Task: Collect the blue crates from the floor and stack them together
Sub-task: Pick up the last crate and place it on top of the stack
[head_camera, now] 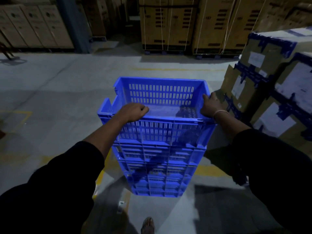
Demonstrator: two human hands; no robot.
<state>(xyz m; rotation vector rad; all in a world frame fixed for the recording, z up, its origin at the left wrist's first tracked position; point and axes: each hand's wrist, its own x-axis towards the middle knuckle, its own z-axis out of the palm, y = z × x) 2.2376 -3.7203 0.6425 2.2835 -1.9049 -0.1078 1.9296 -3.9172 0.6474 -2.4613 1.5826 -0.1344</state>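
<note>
A stack of several blue slatted plastic crates (pixel 157 166) stands on the grey floor in front of me. The top crate (pixel 160 93) sits slightly askew, shifted to the right of the crate under it, whose left corner (pixel 105 107) sticks out. My left hand (pixel 133 111) grips the near rim of the top crate with curled fingers. My right hand (pixel 210 105) holds the crate's right rim near the near corner, thumb over the edge. The top crate looks empty inside.
Taped cardboard boxes (pixel 270 85) are piled close on the right of the stack. Strapped tall cartons (pixel 185 24) line the back wall, more cartons (pixel 33 26) at the left. Yellow floor lines (pixel 202 171) run under the stack. My sandalled foot (pixel 147 225) is below.
</note>
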